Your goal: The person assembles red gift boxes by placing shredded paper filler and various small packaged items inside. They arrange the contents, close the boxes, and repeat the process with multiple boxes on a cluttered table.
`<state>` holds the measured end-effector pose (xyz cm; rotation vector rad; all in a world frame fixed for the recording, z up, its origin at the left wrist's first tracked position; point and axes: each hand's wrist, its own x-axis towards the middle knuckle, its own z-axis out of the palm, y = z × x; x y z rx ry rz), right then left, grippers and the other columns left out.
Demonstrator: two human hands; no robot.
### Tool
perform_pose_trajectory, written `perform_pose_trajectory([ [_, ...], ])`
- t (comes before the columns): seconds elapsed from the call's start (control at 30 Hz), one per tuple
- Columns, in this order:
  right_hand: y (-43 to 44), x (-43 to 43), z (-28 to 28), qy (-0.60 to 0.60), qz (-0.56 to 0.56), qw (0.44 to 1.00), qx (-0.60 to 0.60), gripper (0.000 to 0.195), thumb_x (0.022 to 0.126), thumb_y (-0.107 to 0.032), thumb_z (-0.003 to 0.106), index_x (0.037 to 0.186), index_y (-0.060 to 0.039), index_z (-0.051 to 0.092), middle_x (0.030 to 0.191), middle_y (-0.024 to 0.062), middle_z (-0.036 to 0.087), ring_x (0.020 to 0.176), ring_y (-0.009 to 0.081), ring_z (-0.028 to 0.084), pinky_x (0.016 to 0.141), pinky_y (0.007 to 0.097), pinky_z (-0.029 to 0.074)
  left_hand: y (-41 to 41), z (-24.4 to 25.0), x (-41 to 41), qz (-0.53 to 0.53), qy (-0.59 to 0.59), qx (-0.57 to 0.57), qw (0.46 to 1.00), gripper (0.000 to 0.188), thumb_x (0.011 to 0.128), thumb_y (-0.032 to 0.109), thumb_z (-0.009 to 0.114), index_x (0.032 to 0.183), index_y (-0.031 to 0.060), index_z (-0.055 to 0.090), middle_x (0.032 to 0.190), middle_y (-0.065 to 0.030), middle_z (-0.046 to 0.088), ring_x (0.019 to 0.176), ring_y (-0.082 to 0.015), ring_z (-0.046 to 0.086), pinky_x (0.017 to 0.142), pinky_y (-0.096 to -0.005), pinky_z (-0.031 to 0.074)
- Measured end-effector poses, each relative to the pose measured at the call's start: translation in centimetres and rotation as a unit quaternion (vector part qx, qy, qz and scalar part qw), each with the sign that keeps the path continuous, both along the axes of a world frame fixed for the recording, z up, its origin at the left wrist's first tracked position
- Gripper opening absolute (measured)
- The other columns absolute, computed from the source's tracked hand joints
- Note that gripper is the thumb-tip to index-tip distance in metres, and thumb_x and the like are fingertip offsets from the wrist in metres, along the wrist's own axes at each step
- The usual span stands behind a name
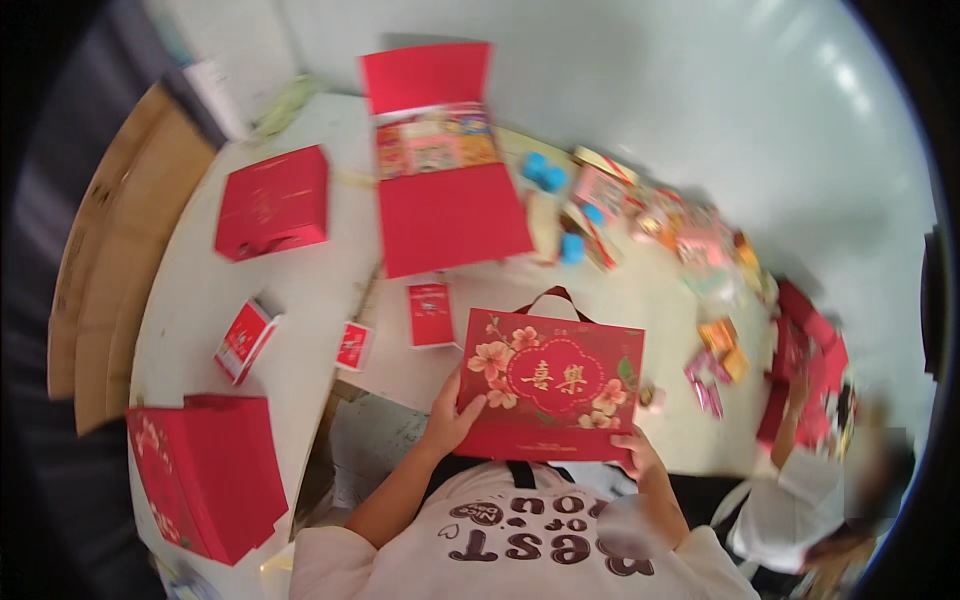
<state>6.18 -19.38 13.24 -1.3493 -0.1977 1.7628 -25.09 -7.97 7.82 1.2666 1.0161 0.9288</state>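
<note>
Between my two hands I hold a red gift box (551,442) with a printed panel of pink flowers and gold lettering. My left hand (454,416) grips its left side, thumb on the front face. On the lower right corner, my right hand (636,452) has its fingers over the edge. A dark red ribbon handle (559,294) stands up from the box's far edge. Beyond it lies an open red gift box (454,217), its inner part filled with packaged sweets (435,146). A small red carton (431,313) lies just left of the held box.
A closed red gift box (274,202) and stacked red boxes (210,476) stand on the left of the white table (300,315). Wrapped sweets (701,247) and blue pieces (544,172) lie along the wall. A co-worker (795,502) sits at right by an open red box (791,352).
</note>
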Motion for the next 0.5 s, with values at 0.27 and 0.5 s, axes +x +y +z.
perform_pose_trajectory([
  [0.27, -6.3, 1.8, -8.9, -0.368, -0.187, 0.91, -0.047, 0.05, 0.065, 0.0, 0.065, 0.114, -0.0004, 0.055, 0.099, 0.0095, 0.061, 0.089, 0.0174, 0.059, 0.073, 0.0299, 0.048, -2.9, -6.5, 7.2, -0.122, 0.065, -0.051, 0.989, 0.06, 0.087, 0.011, 0.055, 0.138, -0.0033, 0.026, 0.137, -0.0157, 0.037, 0.126, -0.0217, 0.036, 0.106, -0.0313, 0.025],
  [0.5, -3.5, 2.5, -4.0, -0.019, -0.201, 0.979, -0.018, 0.021, 0.072, -0.009, 0.062, 0.093, -0.0062, 0.06, 0.081, 0.0102, 0.06, 0.071, 0.0193, 0.059, 0.065, 0.029, 0.049, -4.5, -6.4, 9.0, -0.067, 0.064, -0.008, 0.996, 0.075, 0.085, 0.014, 0.061, 0.14, -0.004, 0.014, 0.139, -0.0211, 0.033, 0.126, -0.0285, 0.038, 0.103, -0.034, 0.031],
])
